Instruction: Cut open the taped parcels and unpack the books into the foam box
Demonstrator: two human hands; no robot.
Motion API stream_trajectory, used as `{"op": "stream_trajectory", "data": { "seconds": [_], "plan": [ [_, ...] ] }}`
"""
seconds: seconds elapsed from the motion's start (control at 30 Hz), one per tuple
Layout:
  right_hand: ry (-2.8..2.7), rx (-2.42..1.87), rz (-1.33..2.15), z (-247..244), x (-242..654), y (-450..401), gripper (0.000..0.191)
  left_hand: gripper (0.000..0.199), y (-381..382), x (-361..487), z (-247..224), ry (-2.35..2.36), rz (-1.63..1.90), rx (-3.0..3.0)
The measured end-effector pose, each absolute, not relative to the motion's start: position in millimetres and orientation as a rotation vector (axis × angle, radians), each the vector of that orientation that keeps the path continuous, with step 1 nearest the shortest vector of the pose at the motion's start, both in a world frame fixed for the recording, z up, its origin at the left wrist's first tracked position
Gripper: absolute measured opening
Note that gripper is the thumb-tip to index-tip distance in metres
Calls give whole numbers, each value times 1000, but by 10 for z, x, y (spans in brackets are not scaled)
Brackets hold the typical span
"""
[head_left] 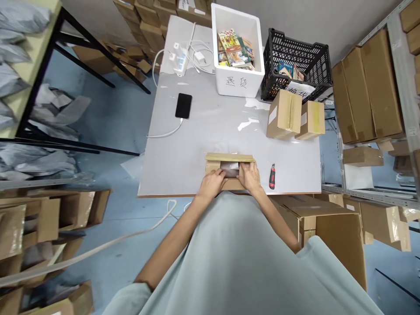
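Note:
A small cardboard box (214, 165) lies near the front edge of the table, its top partly open and its back flap raised, with yellowish tape along that flap. Inside shows something grey-brown and shiny (230, 168), too small to name. My left hand (211, 183) has its fingers bent over the box's left side flap at the opening. On the other side, my right hand (250, 176) grips the right flap, thumb at the opening and fingers along the outside. A red and black box cutter (272, 176) rests on the table to the right of my right hand.
On the grey table (210, 118) lie a black phone (183, 106) on a cable and a power strip (180, 62). Behind stand a white foam box (239, 85) and a black crate (298, 48), both holding books. Two taped cartons (284, 114) stand at right.

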State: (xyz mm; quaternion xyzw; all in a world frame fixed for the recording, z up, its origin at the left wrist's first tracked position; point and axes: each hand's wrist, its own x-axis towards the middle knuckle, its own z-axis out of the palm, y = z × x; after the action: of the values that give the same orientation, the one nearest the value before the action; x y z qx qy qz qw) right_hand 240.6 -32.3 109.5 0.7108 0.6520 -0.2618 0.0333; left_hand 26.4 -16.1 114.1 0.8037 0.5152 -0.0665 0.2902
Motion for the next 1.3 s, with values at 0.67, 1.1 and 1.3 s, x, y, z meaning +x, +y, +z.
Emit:
{"op": "stream_trajectory", "data": {
  "seconds": [0.67,1.1,1.3],
  "plan": [
    [1800,2615,-984,1018,2810,-699,87,62,100,710,1179,1601,-232,2090],
    [2330,2326,-813,1362,2805,-705,52,49,137,356,1052,1629,-361,2008],
    [2360,1878,-1054,1374,2515,-489,50,53,120,316,1091,1778,-149,1894]
  ]
}}
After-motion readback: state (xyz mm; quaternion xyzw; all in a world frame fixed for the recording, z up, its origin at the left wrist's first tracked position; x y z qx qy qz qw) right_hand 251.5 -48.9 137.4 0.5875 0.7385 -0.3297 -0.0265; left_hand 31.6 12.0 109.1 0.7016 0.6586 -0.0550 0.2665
